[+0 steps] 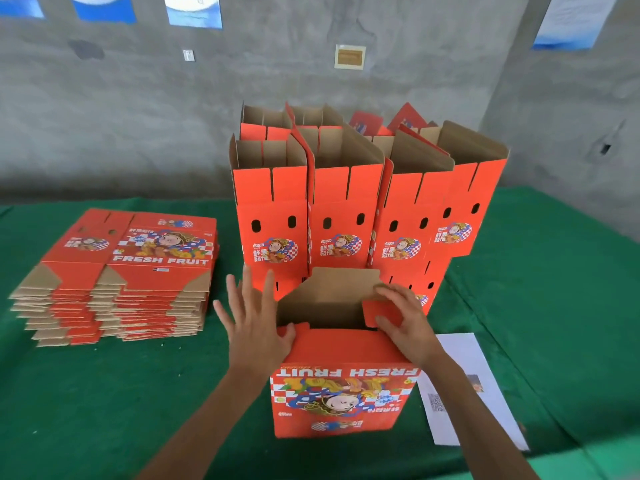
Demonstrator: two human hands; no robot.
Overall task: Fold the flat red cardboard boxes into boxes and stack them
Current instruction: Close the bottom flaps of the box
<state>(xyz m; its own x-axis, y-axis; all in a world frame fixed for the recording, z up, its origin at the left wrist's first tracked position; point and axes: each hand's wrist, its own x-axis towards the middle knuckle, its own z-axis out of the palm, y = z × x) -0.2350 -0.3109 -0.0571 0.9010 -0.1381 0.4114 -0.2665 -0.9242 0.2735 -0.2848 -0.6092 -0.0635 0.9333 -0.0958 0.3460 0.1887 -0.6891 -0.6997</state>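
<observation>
Likely to go wrong first at the small red flap (379, 311): pressed in before the brown back flap (332, 289) settles, prone to catching on an edge and creasing, or springing back out. Could also skew the half-formed box (343, 382), standing near the front edge of the counter (104, 393), since only one side is braced; a hard push from the right might slide it toward the left edge or tip it away. Might knock the group of folded boxes (346, 216), standing open-topped just behind toward the back edge, very close to the raised back flap. Less at risk: the pile of flat boxes (117, 278) well apart toward the left edge, and the white paper sheet (464, 389) lying beside the box on the right, though a sliding box could ride over it.

Left hand (256, 327): spread wide, fingers fanned and straight, gripping nothing, thumb and palm edge resting against the box's upper left corner. Right hand (401, 323): curled partly closed over the small red flap at the box's upper right corner, fingertips on its face, thumb apparently on its lower edge, seemingly bending it inward.
</observation>
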